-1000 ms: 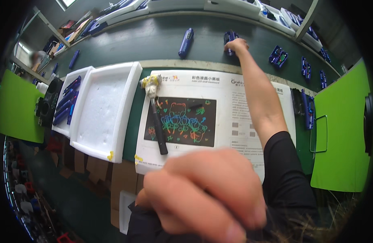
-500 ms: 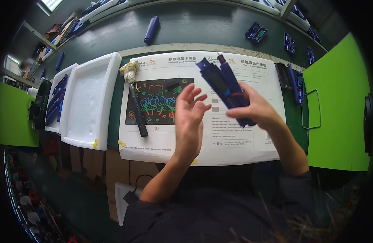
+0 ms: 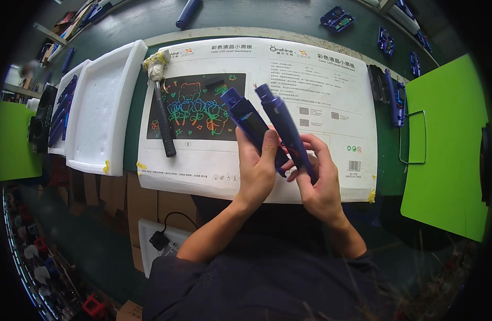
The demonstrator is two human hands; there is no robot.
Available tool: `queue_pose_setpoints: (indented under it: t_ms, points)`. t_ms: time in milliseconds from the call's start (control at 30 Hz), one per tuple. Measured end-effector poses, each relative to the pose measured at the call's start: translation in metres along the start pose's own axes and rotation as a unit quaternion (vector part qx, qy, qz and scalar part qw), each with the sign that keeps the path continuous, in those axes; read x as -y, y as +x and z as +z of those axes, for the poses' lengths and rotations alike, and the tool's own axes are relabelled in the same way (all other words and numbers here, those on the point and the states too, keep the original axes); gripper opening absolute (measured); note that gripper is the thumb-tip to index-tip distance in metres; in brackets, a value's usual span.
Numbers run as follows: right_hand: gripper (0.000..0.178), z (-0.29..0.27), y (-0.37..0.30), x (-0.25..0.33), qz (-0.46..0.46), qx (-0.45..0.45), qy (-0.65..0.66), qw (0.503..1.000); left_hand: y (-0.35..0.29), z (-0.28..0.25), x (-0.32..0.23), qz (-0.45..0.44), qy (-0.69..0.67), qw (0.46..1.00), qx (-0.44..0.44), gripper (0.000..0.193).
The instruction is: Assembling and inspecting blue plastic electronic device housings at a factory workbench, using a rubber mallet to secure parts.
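My left hand (image 3: 255, 174) is closed round a dark blue plastic casing half (image 3: 251, 124) with a dark panel and a light blue spot along its length, its thumb laid over it. In my right hand (image 3: 322, 190) is a second, slimmer blue casing half (image 3: 282, 117), gripped at its lower end. Both pieces tilt up and to the left, side by side with a narrow gap. Thin red wires (image 3: 281, 144) show between them near my fingers. Under my hands lies a white printed cardboard sheet (image 3: 203, 167) with a dark picture panel.
A hammer-like tool (image 3: 164, 120) with a wrapped head lies on the sheet's left. White foam trays (image 3: 99, 107), one with several blue casings (image 3: 61, 117), stand further left. More opened casings (image 3: 337, 20) lie at the back and right. Green panels (image 3: 444, 150) flank the bench.
My left hand, earlier open and apart, now grips one casing half. The two halves, earlier together in my right hand, are drawn slightly apart and lower. The view has shifted.
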State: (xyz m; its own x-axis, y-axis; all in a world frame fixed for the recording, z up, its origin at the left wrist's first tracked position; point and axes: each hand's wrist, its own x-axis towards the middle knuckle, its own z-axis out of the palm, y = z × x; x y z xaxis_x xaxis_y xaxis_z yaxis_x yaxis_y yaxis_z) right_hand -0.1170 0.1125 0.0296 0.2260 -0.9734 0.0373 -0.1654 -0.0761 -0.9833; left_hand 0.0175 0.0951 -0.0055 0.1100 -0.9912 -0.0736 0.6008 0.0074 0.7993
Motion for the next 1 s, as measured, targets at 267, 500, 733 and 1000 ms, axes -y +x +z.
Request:
queue_pose_setpoints:
  t_ms: [267,500,733,1000]
  points:
    - [0.041,0.003,-0.001,0.006,-0.127,0.001,-0.147,0.981,0.001,0.005,-0.002,0.047,0.039,0.998,-0.021,0.045]
    - [0.040,-0.005,-0.008,0.026,0.083,0.056,0.035,0.994,-0.009,0.005,-0.011,0.132,0.160,0.977,0.058,0.059]
    - [0.050,0.011,-0.009,0.013,-0.108,-0.056,-0.113,0.986,-0.005,0.016,-0.010,0.103,0.103,0.989,-0.007,0.060]
    - [0.049,0.013,0.000,0.013,-0.125,-0.049,-0.108,0.985,-0.017,0.011,-0.017,0.052,0.077,0.990,0.104,0.050]
